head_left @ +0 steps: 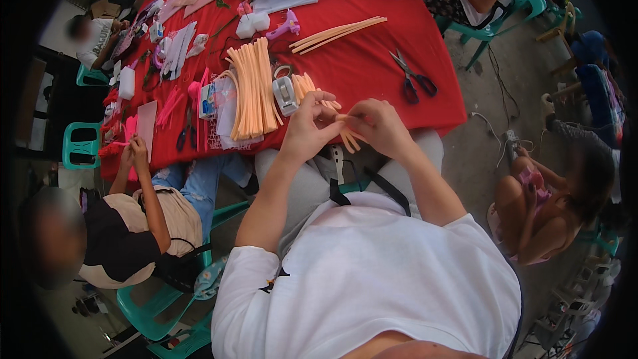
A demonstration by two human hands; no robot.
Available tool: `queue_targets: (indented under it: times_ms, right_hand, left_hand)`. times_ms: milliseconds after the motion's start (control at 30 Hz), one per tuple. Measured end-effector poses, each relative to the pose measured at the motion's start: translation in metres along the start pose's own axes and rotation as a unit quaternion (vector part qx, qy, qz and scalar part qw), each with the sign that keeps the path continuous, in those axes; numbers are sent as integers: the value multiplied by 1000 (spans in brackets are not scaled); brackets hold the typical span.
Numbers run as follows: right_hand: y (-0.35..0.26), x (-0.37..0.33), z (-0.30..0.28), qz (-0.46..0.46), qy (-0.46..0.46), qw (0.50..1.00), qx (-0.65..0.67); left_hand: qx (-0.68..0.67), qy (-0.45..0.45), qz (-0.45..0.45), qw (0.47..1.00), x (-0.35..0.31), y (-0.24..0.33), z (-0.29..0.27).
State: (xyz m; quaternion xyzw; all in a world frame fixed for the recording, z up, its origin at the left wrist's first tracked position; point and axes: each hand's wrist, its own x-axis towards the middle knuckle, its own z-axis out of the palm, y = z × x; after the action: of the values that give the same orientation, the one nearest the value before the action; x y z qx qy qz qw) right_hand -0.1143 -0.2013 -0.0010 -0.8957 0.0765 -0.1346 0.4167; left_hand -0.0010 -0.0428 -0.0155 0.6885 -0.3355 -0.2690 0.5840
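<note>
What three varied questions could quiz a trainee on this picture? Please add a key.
1. Which is nearer the scissors at the table's right side: the left hand or the right hand?
2. What colour are the thin strips at the right hand's fingertips? a) purple b) peach c) green
3. True or false: the grey-and-white tape dispenser is between the large bundle of strips and the left hand.

Key: 1. The right hand. 2. b. 3. True.
</note>
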Motion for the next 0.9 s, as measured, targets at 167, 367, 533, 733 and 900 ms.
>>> queue_targets:
  times_ms: [167, 367, 533, 733, 900]
  right_hand:
    - [10, -6, 11, 122, 50, 960, 247]
    - [4, -8, 14, 86, 111, 964, 226]
    - [-1, -8, 14, 58, 128, 976, 169]
    - [-7, -4, 10, -111, 194, 972, -68]
    - [-14, -4, 9, 14, 142, 967, 211]
  left_hand:
    - [-114, 33, -6, 993, -4, -11, 24]
    - [-152, 98, -2, 984, -5, -8, 36]
    - [-178, 146, 28, 973, -6, 2, 39]
    - [-147, 155, 44, 976, -8, 6, 39]
    - [-156, 135, 23, 978, -9, 5, 36]
